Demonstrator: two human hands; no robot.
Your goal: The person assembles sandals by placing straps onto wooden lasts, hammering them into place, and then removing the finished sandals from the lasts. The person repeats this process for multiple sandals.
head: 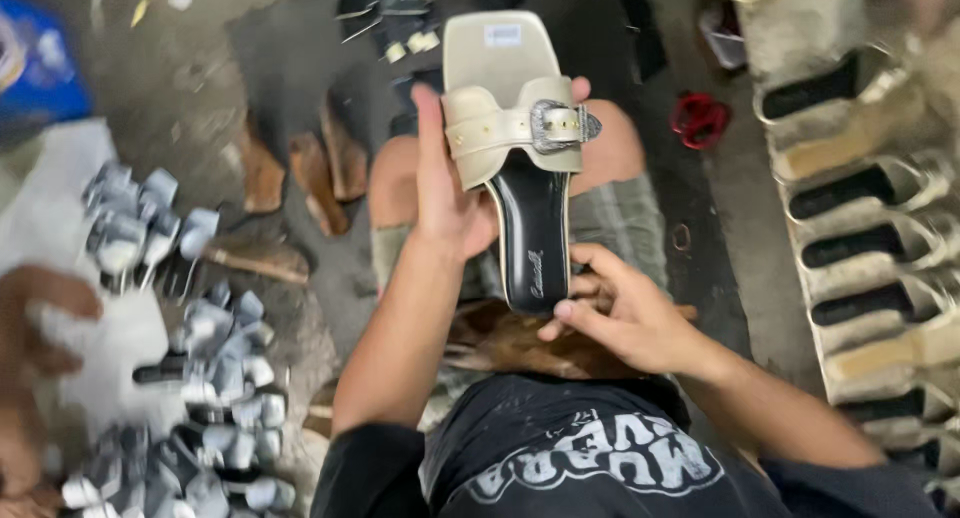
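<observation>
Holding a cream sandal [520, 148] above my knees, I keep my left hand [450, 193] closed around its strap side, the thumb up along the edge, so that the silver buckle [556, 126] faces me. My right hand [620, 313] pinches the heel end of the black insole to steady it (the grip is narrow). At my right stand rows of finished sandals [870, 188]; at my left lie piles of grey pieces [215, 363], and red scissors [698, 118] on the floor.

Dim, flat light; soft shadows. Left edge and corners motion-blurred, centre sharper; slight glare on pale sandal strap [505, 128].
</observation>
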